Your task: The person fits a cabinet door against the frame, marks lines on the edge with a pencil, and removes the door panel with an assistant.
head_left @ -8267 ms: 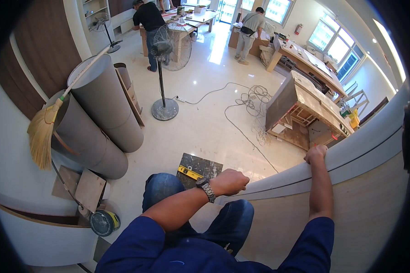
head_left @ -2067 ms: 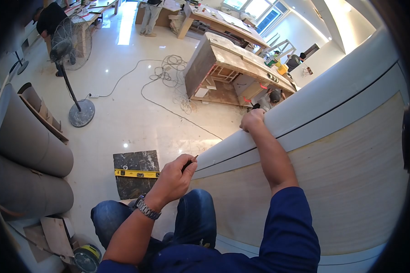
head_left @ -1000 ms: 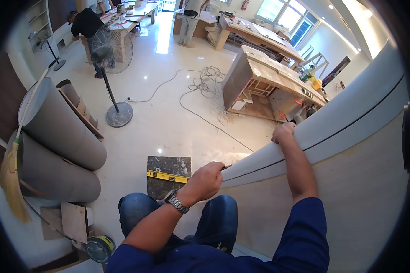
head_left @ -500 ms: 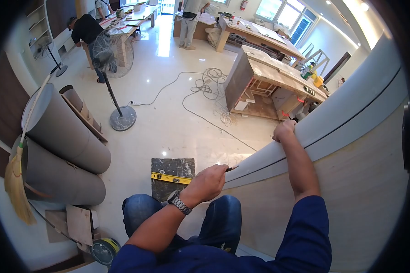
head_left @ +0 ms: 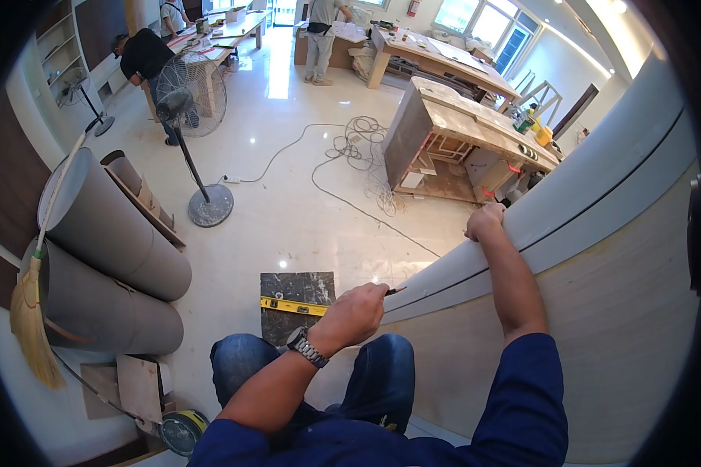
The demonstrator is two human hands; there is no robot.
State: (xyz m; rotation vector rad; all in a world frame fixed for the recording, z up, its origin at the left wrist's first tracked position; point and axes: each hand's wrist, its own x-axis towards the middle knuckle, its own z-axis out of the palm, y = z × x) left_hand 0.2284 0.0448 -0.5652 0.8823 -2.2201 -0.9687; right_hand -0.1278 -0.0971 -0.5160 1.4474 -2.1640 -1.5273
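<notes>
My left hand (head_left: 354,314), with a metal watch on the wrist, is closed around a thin dark pencil (head_left: 396,290). The pencil's tip points right, beside the lower end of a curved grey-white panel (head_left: 576,204) with a dark line along it. Farther up, my right hand (head_left: 487,222) is curled over the panel's far edge; its fingertips are partly hidden. Below the panel is a broad pale wooden surface (head_left: 600,335). A yellow spirit level (head_left: 294,306) lies across a stained dark board (head_left: 297,282) on the floor, left of my left hand.
Rolled grey sheets (head_left: 117,307) and a straw broom (head_left: 31,327) stand at left. A pedestal fan (head_left: 210,206), tangled cable (head_left: 362,144) and an open wooden cabinet (head_left: 444,148) occupy the floor ahead. Several people work at tables (head_left: 444,50) farther back.
The view has shifted very slightly. Both hands keep their places at the panel, and a person at the back has moved an arm.
</notes>
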